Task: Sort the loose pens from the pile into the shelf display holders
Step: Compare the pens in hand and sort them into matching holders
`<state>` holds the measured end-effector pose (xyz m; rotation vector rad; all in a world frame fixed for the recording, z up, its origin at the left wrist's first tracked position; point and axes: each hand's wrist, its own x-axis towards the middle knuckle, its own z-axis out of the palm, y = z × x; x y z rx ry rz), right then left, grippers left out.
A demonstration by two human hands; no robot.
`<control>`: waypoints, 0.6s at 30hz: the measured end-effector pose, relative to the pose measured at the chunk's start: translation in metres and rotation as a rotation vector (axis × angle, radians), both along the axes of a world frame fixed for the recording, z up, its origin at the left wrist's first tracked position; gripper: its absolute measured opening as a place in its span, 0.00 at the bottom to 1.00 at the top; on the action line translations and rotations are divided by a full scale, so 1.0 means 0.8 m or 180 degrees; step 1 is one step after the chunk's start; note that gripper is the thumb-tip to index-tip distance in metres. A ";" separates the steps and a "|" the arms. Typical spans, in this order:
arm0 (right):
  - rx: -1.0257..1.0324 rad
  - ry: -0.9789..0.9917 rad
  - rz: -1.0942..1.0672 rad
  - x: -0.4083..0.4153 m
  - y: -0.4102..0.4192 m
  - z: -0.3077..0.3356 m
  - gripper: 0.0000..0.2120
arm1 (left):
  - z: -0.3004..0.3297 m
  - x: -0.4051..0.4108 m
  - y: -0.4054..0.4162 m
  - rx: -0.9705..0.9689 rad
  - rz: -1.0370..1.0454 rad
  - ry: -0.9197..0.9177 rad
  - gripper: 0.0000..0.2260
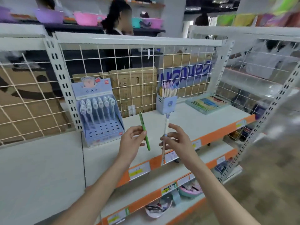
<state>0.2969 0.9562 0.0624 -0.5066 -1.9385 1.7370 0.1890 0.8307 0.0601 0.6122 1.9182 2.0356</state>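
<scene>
The left hand [132,142] pinches a green pen [144,131] upright; at its 3 o'clock the right hand [177,140] pinches a white pen [165,132], both above the shelf [194,117].

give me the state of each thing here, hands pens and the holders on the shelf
left hand: pinches the green pen
green pen: held tilted, off the shelf
right hand: holds the white pen
white pen: held nearly upright, blue topper upward
tiered display box: back rows filled, front holes empty
blue pen cup: upright, full of pens
flat tray of pens: lying flat on the shelf
</scene>
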 end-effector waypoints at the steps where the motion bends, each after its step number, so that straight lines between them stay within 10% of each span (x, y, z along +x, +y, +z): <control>1: 0.0070 0.0006 -0.0087 0.004 0.015 0.000 0.17 | -0.003 0.004 0.015 -0.0018 -0.0063 -0.0023 0.06; 18: 0.0324 -0.0054 -0.0514 -0.071 0.205 0.009 0.10 | -0.025 -0.063 0.226 0.0038 -0.0310 -0.0061 0.04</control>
